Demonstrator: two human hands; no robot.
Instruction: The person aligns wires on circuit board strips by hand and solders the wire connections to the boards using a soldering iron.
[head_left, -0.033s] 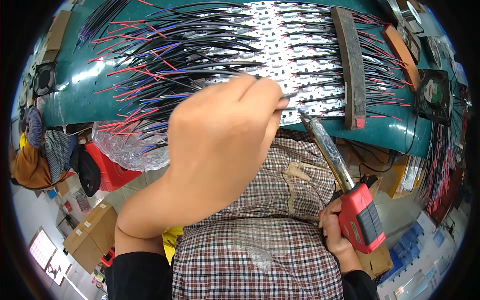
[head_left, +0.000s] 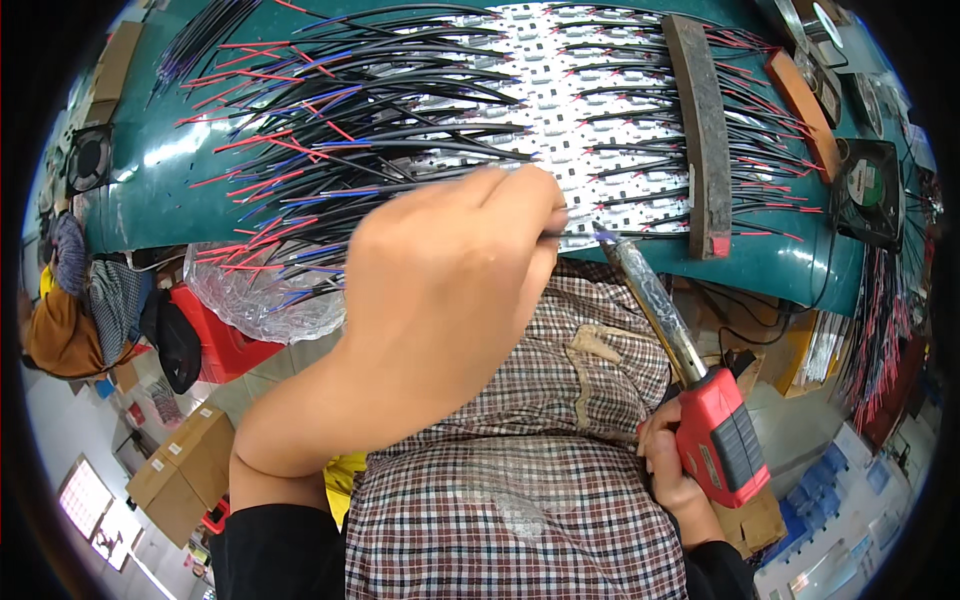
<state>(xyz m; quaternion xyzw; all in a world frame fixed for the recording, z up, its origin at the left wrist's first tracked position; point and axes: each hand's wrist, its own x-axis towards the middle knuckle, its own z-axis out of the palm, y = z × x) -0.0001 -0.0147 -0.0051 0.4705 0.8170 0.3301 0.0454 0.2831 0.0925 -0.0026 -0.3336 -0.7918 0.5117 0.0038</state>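
My left hand (head_left: 455,255) reaches over the near end of a panel of small white circuit boards (head_left: 550,105). Its thumb and fingers are pinched on a black cable (head_left: 551,235), of which only a short piece shows at the fingertips. In my right hand (head_left: 665,455) is a soldering iron (head_left: 722,435) with a red and black handle. The iron's metal barrel slants up and left, its dark tip (head_left: 603,233) at the boards' near edge, just right of my left fingertips. Whether the tip touches a board or wire, I cannot tell.
Black cables (head_left: 330,150) with red and blue ends fan out left. A dark bar (head_left: 700,140) lies across the right-hand cables, beside an orange block (head_left: 805,110). Fans stand at the right (head_left: 868,195) and left (head_left: 90,158) of the green table (head_left: 150,205). Clear plastic (head_left: 265,300) hangs near the front edge.
My left hand has come slightly nearer to me, and the cable end at its fingertips has moved down to the panel's near edge. The iron's tip has shifted very little.
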